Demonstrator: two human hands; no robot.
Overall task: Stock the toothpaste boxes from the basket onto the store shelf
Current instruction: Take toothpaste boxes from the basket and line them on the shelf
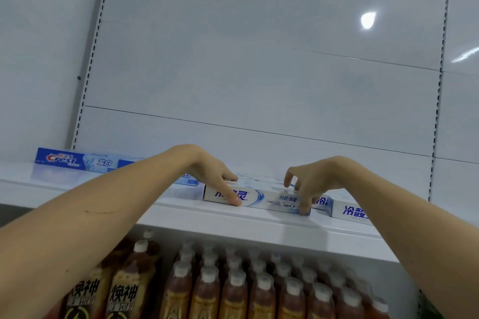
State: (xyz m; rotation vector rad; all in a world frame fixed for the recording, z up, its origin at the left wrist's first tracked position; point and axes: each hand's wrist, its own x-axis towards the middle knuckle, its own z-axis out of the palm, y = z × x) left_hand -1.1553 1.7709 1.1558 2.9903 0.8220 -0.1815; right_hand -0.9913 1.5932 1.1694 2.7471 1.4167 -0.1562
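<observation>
Brown tea bottles (233,290) crowd the tier below, right under both forearms — anything nudged off the shelf (181,217) lip would likely drop onto their caps. Above them, the white toothpaste box (261,201) lies lengthwise close to the front edge. The left hand (215,176) lies over its left end, fingers straight, thumb pressed on the front face; the right hand (308,184) pinches its right end with curled fingers. My worry is a skewed push: one hand leading could swing the box into the neighbouring white box (350,211) just beside it on the right, or tip it forward over the lip. Behind, open shelf runs to the back panel (259,80), so there is room to slide it deeper. Farther left sits a blue Crest box (75,160) — well apart. No basket is in view.
</observation>
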